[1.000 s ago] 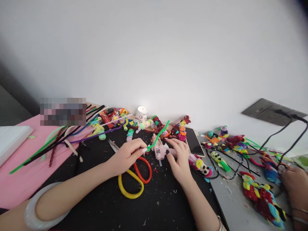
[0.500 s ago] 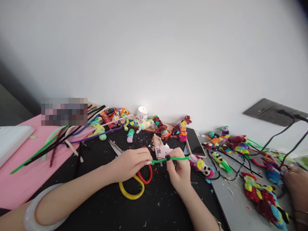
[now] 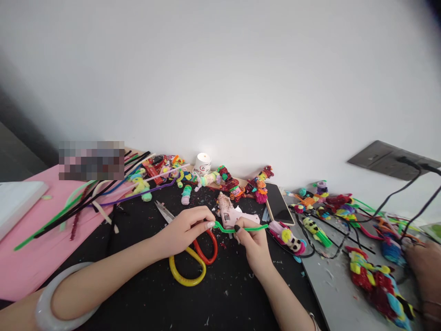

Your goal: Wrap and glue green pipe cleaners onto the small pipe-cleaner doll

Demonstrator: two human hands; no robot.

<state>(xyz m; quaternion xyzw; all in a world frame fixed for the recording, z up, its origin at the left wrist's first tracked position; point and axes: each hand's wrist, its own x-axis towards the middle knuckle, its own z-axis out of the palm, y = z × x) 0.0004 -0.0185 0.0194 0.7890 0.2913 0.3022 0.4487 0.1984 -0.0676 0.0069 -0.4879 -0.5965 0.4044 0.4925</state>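
**Two Hands Are Pinching a Green Pipe Cleaner Over a Crowded Black Worktop**

Scissors (image 3: 188, 282) are lying beneath the left hand (image 3: 188, 230), their blades pointing away beyond it and their red and yellow handles spreading between the hands. A pale pink glue gun (image 3: 237, 217) is resting just beyond the fingers, partly hidden by the right hand (image 3: 253, 243). A pink-and-yellow figure (image 3: 286, 236) is lying just right of that hand, with a phone (image 3: 279, 204) beyond it. Loose pipe cleaners (image 3: 65, 216) are fanning out well left of the left hand, and another person's hand (image 3: 423, 264) is reaching in at far right.

The green pipe cleaner (image 3: 225, 230) is stretching between the hands, its long axis running left to right. The left fingertips are gripping one end, where it is kinking; the right thumb and fingers are grasping it farther along, its free end pointing rightward.

A white paper cup (image 3: 203, 162) is standing beyond both hands (its contents, if any, are impossible to tell).
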